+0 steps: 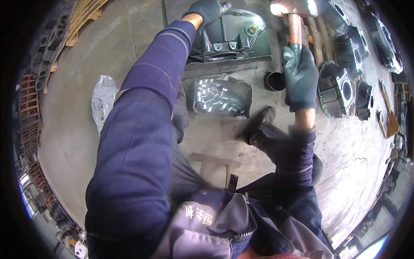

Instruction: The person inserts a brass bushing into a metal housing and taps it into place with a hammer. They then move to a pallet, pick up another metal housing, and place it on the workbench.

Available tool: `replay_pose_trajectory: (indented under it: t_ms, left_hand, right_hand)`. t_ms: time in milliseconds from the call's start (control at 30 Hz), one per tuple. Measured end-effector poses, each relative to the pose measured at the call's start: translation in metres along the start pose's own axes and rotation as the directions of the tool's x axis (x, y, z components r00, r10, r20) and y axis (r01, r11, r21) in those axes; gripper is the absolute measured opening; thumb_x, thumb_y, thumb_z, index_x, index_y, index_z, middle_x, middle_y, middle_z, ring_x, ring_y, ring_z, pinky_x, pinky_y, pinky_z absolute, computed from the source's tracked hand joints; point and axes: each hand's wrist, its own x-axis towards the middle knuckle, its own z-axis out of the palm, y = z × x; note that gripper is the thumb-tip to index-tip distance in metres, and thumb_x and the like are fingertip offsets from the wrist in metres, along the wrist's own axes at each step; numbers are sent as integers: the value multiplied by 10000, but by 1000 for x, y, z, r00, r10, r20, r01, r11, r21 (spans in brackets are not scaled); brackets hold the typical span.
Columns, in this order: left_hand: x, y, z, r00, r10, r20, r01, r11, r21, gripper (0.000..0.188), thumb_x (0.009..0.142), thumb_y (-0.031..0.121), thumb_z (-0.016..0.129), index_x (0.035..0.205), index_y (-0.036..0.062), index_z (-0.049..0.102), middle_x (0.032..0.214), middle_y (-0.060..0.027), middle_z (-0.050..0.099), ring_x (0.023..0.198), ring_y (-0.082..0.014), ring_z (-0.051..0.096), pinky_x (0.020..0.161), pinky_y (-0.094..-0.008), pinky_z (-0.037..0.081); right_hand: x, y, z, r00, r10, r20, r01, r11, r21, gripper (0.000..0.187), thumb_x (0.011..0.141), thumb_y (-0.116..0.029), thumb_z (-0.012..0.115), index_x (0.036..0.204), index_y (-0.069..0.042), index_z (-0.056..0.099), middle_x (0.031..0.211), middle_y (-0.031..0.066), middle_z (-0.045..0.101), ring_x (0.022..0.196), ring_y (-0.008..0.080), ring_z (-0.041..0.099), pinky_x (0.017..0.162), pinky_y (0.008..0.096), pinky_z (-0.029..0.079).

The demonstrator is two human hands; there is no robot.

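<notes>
Here, the right hand, in a dark glove, sits toward 2 o'clock in the view and is wrapped around the handle of a hammer, whose thick head lies at 1 o'clock. The left hand, also gloved, is up at 12 o'clock by the upper-left side of a grey metal casting; its fingers are partly hidden, so I can't tell whether it grips anything or touches the casting. That casting, ribbed and with a round boss at its own 2 o'clock, rests on a dark slab just past 12 o'clock. Nearer the centre, still toward 12, a shallow tray holds many small shiny metal sleeves. A dark round container stands at 2 o'clock, just beside the right hand. More castings stand between 2 and 3 o'clock, and a clear plastic bag lies on the floor between 9 and 10.
</notes>
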Motion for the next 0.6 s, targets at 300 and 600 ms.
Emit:
replay_pose_trajectory:
  t_ms: [300,600]
  left_hand:
    - [-2,3,-2,997,-72,-28,70,996,-60,543,1024,517,475,1107,67,767,1097,-253,722,1064,-434,682,962,-503,509]
    - [2,0,3,999,-44,-5,44,999,1,559,1031,543,449,1134,94,766,1129,-231,724,1086,-422,680,973,-498,509]
  right_hand:
    - [12,25,30,924,326,199,-168,815,-555,464,971,-427,651,1220,-36,664,1001,313,691,994,501,658,828,511,529]
    - [15,26,22,998,-53,-16,50,986,-161,442,958,-395,692,1229,-47,649,912,248,729,859,406,732,782,437,573]
